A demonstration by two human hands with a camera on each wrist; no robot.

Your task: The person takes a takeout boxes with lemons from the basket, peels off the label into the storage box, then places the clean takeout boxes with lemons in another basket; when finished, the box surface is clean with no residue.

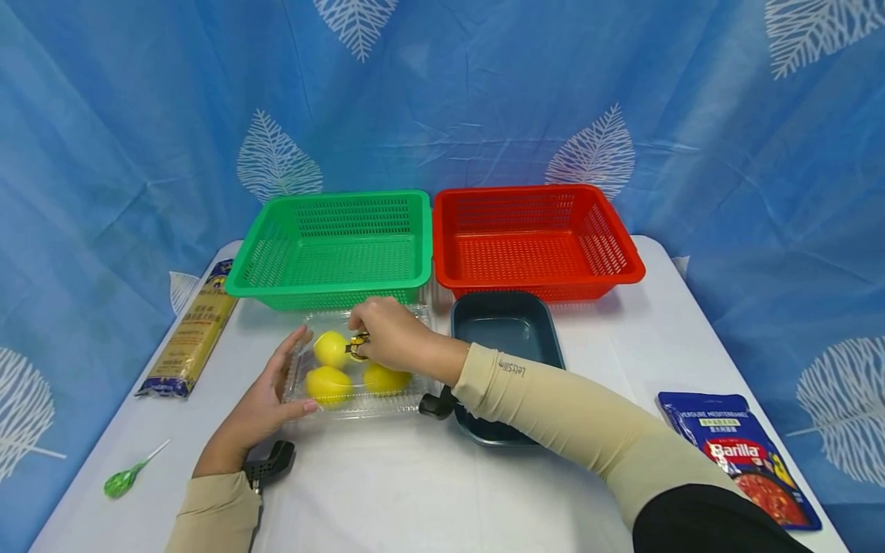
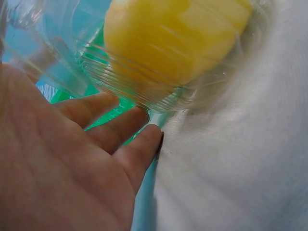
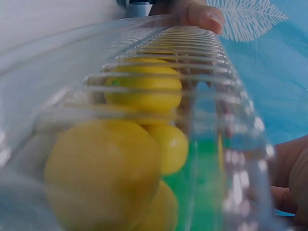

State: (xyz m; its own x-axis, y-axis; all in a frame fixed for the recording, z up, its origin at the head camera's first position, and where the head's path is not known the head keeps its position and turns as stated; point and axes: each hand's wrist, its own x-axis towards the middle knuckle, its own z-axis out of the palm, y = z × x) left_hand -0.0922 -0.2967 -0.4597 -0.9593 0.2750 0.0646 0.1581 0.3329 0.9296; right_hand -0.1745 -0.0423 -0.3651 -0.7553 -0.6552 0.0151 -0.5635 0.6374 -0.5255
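Observation:
A clear plastic container holds yellow lemons, also visible through its ridged wall in the right wrist view. My left hand rests at its left side, thumb by the front edge and fingers spread towards the back. In the left wrist view the left hand's fingers are extended beside the plastic, below a lemon. Over the container, my right hand pinches a small black-and-yellow object beside the rear lemon. In the right wrist view, part of the right hand shows at the right edge.
Green and red baskets stand at the back. A dark tray lies under the right forearm. Pasta packet and green lollipop are at left, a blue Barilla pouch at right.

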